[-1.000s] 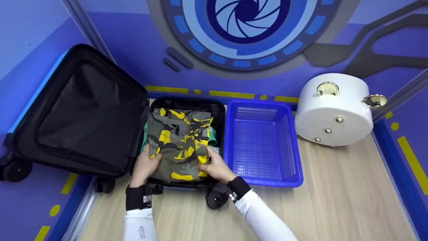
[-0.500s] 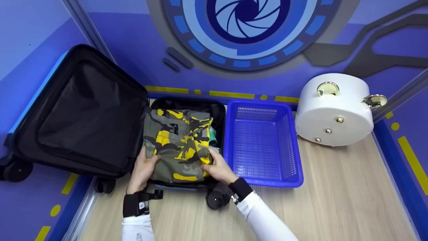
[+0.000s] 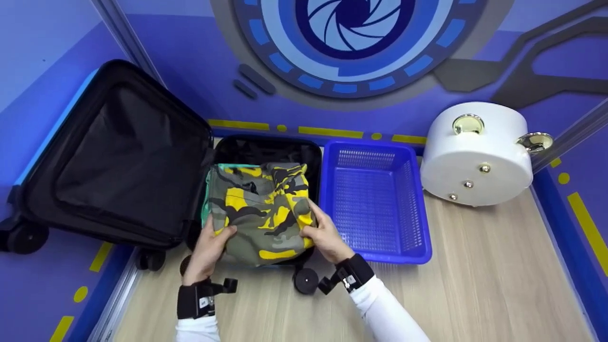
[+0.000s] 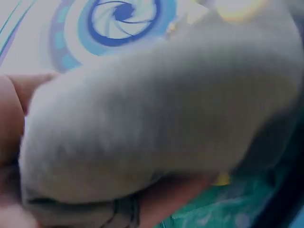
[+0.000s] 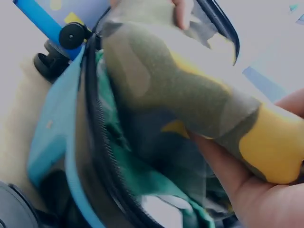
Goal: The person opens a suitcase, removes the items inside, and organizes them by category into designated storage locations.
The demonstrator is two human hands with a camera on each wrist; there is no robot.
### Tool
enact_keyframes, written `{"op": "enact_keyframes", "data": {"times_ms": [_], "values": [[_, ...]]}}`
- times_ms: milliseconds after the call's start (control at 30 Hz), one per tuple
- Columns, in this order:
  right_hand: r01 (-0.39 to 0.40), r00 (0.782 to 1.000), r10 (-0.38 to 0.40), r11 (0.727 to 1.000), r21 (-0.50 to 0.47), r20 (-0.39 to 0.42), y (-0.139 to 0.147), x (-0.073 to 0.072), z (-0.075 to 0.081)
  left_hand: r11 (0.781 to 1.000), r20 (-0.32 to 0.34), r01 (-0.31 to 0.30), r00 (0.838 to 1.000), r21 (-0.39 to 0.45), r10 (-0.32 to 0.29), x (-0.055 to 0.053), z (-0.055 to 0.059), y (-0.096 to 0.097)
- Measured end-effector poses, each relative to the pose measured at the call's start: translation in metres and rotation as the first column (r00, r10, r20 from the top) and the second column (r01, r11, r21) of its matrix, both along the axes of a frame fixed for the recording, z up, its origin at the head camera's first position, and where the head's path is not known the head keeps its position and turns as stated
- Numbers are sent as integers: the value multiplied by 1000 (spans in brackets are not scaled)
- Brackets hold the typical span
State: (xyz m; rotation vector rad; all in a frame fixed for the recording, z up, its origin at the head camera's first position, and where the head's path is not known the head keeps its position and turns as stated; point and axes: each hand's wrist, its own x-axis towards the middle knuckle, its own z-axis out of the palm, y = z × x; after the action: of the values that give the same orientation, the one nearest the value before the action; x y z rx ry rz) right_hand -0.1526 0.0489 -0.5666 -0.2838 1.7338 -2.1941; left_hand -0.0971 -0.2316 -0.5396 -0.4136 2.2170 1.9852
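Folded camouflage trousers (image 3: 259, 218) in grey, black and yellow are held above the suitcase's base half (image 3: 266, 142). My left hand (image 3: 209, 247) grips their near left edge, thumb on top. On the right edge, my right hand (image 3: 328, 237) pinches the cloth the same way. In the right wrist view the trousers (image 5: 190, 80) are raised off the green clothing (image 5: 147, 178) inside the suitcase. Grey cloth (image 4: 152, 114) fills the left wrist view, blurred, with fingers under it. Most of what lies beneath is hidden in the head view.
The suitcase's black-lined lid (image 3: 128, 156) leans open on the left against the wall. A blue plastic basket (image 3: 422, 228) stands right of the suitcase. Farther right is a white drum-shaped object (image 3: 475, 156) with gold fittings. Suitcase wheels (image 3: 306, 281) stick out at the near side.
Both hands have lifted the trousers up and toward me, slightly to the right. Green cloth now shows along the far left side, and more of the suitcase's black back is visible.
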Motion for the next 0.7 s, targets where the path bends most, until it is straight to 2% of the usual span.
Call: {"op": "enact_keyframes", "data": {"times_ms": [67, 133, 267, 367, 433, 500, 533, 633, 700], "values": [[9, 998, -5, 998, 64, -56, 1, 0, 2, 998, 23, 30, 999, -62, -29, -1, -5, 4], [15, 993, 2, 991, 136, -120, 1, 1, 3, 996, 51, 44, 998, -81, -40, 0, -8, 7], [21, 977, 29, 972, 234, -209, 0, 4, 6, 994, 131, 31, 991, -101, -18, -1, -11, 9], [0, 988, 36, 972, 234, -148, -2, 2, 6, 997, 135, 27, 991, -75, -17, -8, -11, 10], [-33, 997, 46, 977, 210, -60, -3, -1, 3, 998, 121, 33, 992, -48, -27, -13, -12, 10], [-66, 997, 60, 985, 158, 42, -5, -4, -2, 999, 111, 34, 993, -9, -33, -17, -15, 11], [-74, 996, 64, 986, 147, 68, -5, -5, -4, 1000, 112, 30, 993, 4, -31, -18, -17, 11], [-87, 995, 77, 982, 168, 63, -6, -4, -7, 999, 107, 33, 994, 8, -34, -18, -23, 10], [-73, 997, 77, 966, 247, -6, -7, 0, -5, 998, 60, 49, 997, 25, -51, -17, -25, 10]]}}
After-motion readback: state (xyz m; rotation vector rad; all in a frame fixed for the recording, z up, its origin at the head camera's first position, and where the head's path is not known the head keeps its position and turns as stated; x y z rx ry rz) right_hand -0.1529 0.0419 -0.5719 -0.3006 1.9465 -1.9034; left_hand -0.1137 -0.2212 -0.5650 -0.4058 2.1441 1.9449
